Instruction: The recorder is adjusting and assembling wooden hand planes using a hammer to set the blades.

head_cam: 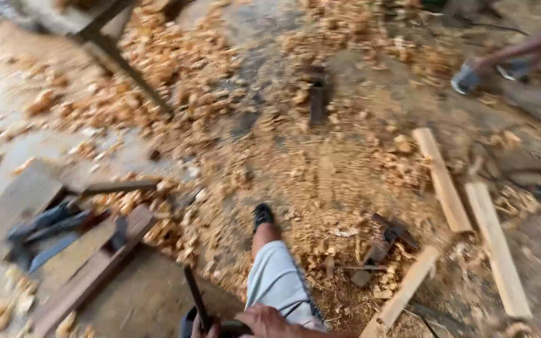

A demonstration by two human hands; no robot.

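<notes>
Gripping dark rod (194, 299) at lower frame edge, my right hand (267, 322) clenched round it; left hand out of view. Wood shavings (320, 181) cover floor; planks (443, 181), hammer (380, 247) lie untouched beyond my knee.

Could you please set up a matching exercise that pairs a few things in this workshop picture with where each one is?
Things:
1. wooden planks
2. person's hand
3. another person's foot
4. metal tools

Places:
A. top right, on the floor among shavings
B. bottom middle, near a dark rod
C. right side, lying flat on the sawdust
D. left side, resting on a board

Pairs: 1-C, 2-B, 3-A, 4-D
</notes>
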